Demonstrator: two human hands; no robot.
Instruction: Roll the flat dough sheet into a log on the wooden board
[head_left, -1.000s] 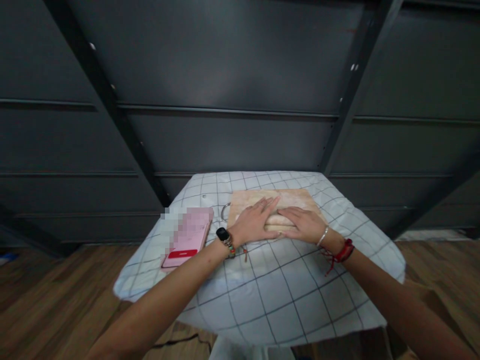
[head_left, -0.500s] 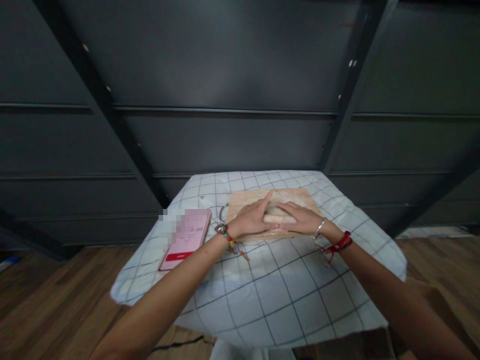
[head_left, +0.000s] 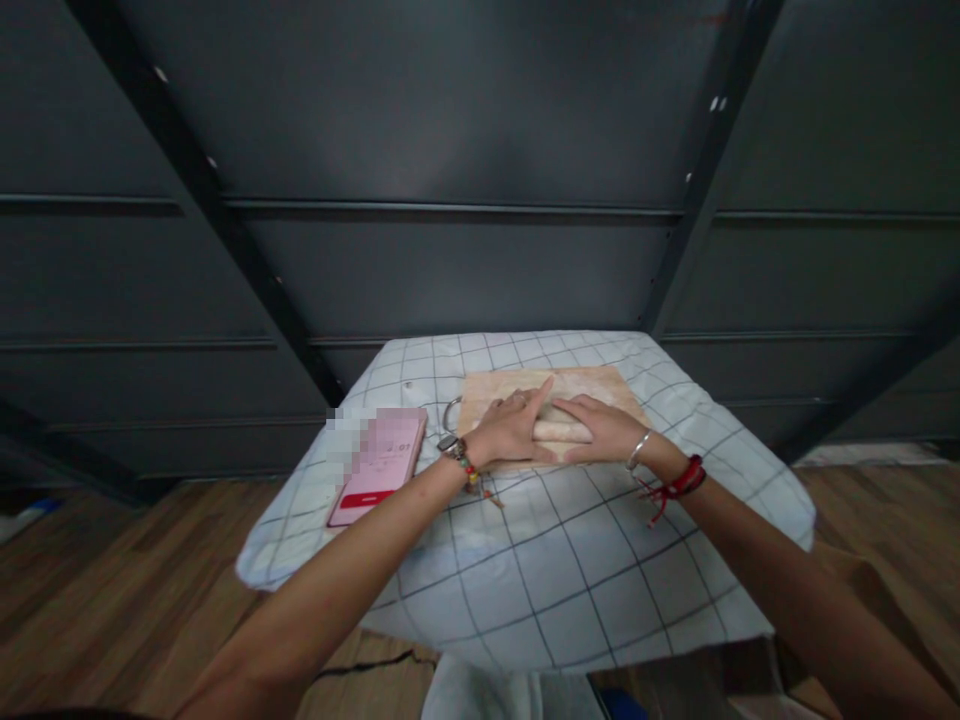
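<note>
A pale roll of dough [head_left: 562, 430] lies crosswise on a floured wooden board [head_left: 592, 380], a crease showing along its length. My left hand [head_left: 514, 432] is wrapped over the dough's left end, thumb toward me and a finger pointing away. Over the right end curves my right hand [head_left: 604, 430], its fingers on the far side and thumb on the near side. Both ends of the dough are hidden under the palms. A watch and beads circle my left wrist; a silver bangle and a red cord circle my right.
A pink phone [head_left: 382, 455], its screen partly pixelated, lies left of the board. A metal ring handle [head_left: 450, 415] sticks out from the board's left edge. The checked white cloth [head_left: 555, 560] covers the small table. Dark metal panels [head_left: 465, 270] stand behind it.
The whole view has shifted slightly, so the table sits higher in the picture. Between my hands the dough looks a little narrower, with its crease plainer. Both hands stay on it.
</note>
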